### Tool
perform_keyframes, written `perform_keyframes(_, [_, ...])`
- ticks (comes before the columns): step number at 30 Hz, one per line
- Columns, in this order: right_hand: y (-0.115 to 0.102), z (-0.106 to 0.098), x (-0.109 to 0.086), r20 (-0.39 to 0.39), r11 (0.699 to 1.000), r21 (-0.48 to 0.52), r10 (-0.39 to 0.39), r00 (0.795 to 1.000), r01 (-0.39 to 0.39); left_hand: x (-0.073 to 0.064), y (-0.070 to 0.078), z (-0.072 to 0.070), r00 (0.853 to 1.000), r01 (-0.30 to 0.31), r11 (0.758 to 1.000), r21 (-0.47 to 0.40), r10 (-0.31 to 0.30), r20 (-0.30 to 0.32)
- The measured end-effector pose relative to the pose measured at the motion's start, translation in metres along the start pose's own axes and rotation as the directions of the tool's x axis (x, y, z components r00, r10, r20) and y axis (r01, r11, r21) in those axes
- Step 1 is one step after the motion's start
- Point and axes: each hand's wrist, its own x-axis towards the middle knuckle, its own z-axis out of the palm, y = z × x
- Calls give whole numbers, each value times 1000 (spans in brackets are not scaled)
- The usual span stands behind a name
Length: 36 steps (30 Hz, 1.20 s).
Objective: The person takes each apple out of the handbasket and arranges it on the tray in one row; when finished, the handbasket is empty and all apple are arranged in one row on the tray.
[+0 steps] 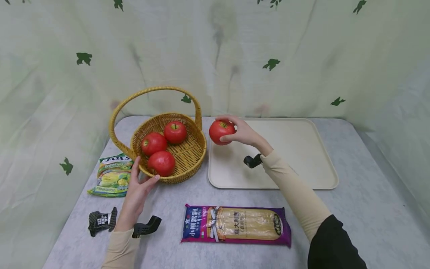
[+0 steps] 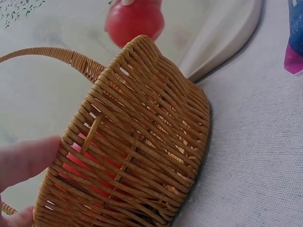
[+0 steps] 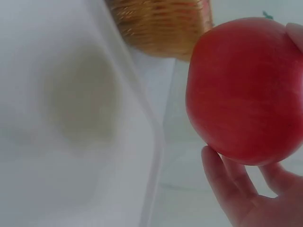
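A red apple point(image 1: 220, 132) is in my right hand point(image 1: 244, 133), thumb and fingers spread around its sides. It hangs over the left end of a cream tray point(image 1: 285, 153); in the right wrist view the apple point(image 3: 246, 92) shows above the tray's edge point(image 3: 158, 142). My left hand point(image 1: 137, 192) holds the near-left rim of a wicker basket point(image 1: 188, 153), its thumb point(image 2: 33, 158) at the rim in the left wrist view. Inside the basket sit three more red apples point(image 1: 162, 163), grouped to the left. The basket's tall handle point(image 1: 154, 89) arches over it.
A green and yellow snack bag point(image 1: 114, 177) lies left of the basket. Nearer is a small black wrapped packet point(image 1: 100, 221). A purple pack of pasta point(image 1: 236, 226) lies along the table's front middle. Behind the table hangs a pale curtain point(image 1: 218, 56) with leaf prints.
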Motion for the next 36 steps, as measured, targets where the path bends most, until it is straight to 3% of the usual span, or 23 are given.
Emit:
perform_keyframes(5, [18, -3, -9, -49, 998, -17, 67, 997, -67, 0, 0, -1, 1000, -8, 1000, -5, 8, 4])
perform_keyframes(10, [32, 0, -11, -82, 994, -67, 82, 993, -88, 0, -1, -1, 1000, -12, 1000, 4, 12, 9])
perform_keyframes(16, [46, 6, -8, -75, 982, -153, 105, 992, -116, 0, -1, -2, 1000, -14, 1000, 10, 14, 12])
perform_keyframes(23, [51, 15, -7, -19, 959, -280, 49, 999, -52, 0, -3, -2, 1000, -16, 1000, 6, 15, 13])
perform_keyframes(26, [49, 17, -6, -12, 958, -285, 30, 999, -32, 0, -3, -2, 1000, -16, 1000, 5, 16, 14])
perform_keyframes(32, [50, 18, -5, 21, 963, -257, 83, 996, -75, 1, -2, -2, 1000, -16, 1000, -1, 16, 14])
perform_keyframes(36, [50, 18, -4, 19, 970, -235, 74, 997, -68, 1, -2, -1, 1000, -14, 1000, 4, 14, 6])
